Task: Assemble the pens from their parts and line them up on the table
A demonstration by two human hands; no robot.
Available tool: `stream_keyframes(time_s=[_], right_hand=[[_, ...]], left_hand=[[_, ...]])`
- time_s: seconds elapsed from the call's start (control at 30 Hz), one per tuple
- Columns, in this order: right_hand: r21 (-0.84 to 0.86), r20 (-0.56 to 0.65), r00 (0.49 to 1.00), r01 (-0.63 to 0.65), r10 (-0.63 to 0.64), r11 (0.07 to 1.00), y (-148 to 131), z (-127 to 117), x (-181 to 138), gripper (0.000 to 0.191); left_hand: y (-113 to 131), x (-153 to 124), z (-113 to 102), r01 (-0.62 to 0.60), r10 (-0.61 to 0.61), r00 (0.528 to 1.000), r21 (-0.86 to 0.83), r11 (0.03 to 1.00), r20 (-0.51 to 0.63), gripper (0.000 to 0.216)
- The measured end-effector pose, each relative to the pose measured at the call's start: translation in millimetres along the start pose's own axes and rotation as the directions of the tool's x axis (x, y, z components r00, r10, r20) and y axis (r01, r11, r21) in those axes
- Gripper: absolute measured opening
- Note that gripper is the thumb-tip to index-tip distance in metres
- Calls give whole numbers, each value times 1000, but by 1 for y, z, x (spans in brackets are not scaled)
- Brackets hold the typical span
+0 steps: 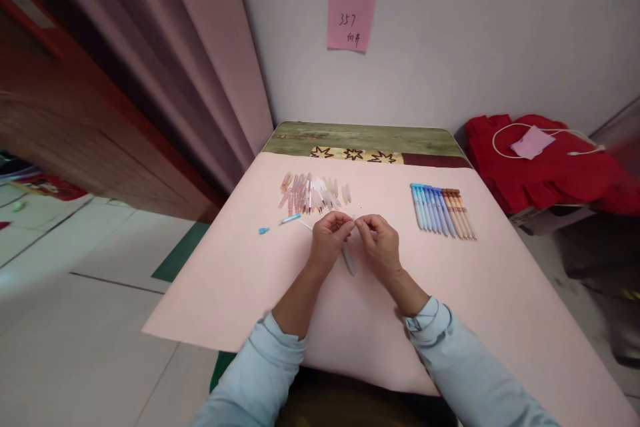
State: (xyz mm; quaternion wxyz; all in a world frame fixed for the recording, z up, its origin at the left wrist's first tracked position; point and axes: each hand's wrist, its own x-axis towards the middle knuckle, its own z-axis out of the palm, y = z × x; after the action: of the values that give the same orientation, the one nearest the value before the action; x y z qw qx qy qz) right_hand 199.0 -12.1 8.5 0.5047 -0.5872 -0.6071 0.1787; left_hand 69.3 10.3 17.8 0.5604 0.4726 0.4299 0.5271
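Observation:
My left hand [331,235] and my right hand [380,240] meet over the middle of the table, thumbs and forefingers pinched together. A tiny pale bit shows at their fingertips, too small to name. Below them a pale grey-blue pen barrel [348,261] slants on the paper, its upper end hidden by the left hand. From behind that hand sticks out a thin white refill [306,224]. Left of it lie a blue clear pen part [289,219] and a small blue pen cap [263,231].
A loose pile of pinkish and clear pen parts [307,193] lies at the back. On the right, several pens [443,212] form a neat row, blue through brown. Pink paper [240,293] covers the table. Red cloth [530,173] with a white cable stands beyond its right edge.

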Motion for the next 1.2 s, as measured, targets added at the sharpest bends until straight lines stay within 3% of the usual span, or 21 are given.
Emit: stream_keyframes(time_s=[0.43, 0.63, 0.87, 1.03, 1.1, 1.17, 1.2], right_hand=[[-26, 9, 1000, -7, 8, 1000, 0, -1, 0, 23], [-37, 26, 1000, -4, 5, 999, -2, -2, 0, 24], [-50, 33, 998, -43, 45, 998, 0, -2, -1, 24], [-57, 21, 999, -37, 38, 998, 2, -6, 2, 23], [-134, 13, 999, -27, 29, 991, 4, -7, 4, 23], [-252, 9, 1000, -25, 28, 967, 7, -8, 6, 23], [-311, 13, 1000, -18, 24, 950, 9, -9, 6, 22]], left_hand=[[7, -2, 1, 90, -88, 996, -82, 993, 35, 33], [10, -3, 1, 72, -71, 997, -18, 997, 10, 20], [2, 1, -3, 83, -77, 996, -156, 984, 48, 18], [1, 2, -5, 115, -119, 992, -74, 991, -49, 25], [2, 3, -8, 51, -47, 992, 33, 998, -113, 26], [3, 3, -11, -103, 142, 980, 250, 963, -143, 23], [3, 3, -12, -196, 260, 958, 388, 901, -120, 21]])
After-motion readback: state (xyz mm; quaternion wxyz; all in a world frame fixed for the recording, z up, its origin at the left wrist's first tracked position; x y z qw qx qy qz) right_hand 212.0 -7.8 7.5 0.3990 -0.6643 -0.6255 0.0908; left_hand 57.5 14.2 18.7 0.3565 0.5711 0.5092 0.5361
